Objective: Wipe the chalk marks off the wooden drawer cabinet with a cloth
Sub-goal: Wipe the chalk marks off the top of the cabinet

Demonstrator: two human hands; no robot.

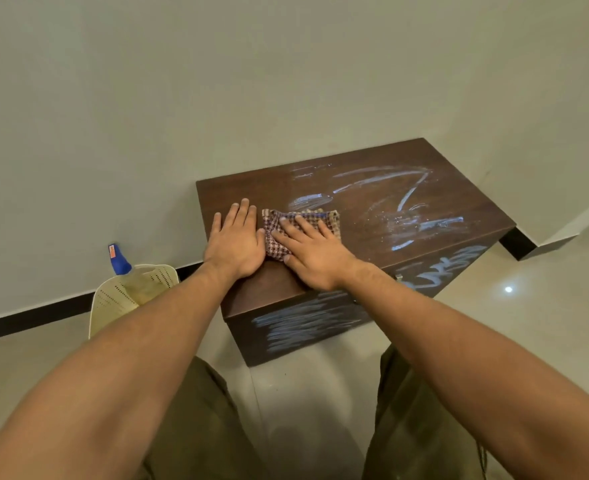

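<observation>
Dark wooden cabinet (pixel 372 216) with smooth matt top, woven checked cloth (pixel 300 225), powdery chalk marks (pixel 383 181), glossy tiled floor (pixel 528 306), perforated plastic basket (pixel 130 296)

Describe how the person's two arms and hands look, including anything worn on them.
Both forearms are bare up to the frame edge, with no sleeves in view. The left hand and right hand wear no gloves, rings, watch or bracelets that can be seen. Light hair shows on the forearms. Olive-green trousers cover the legs below.
</observation>
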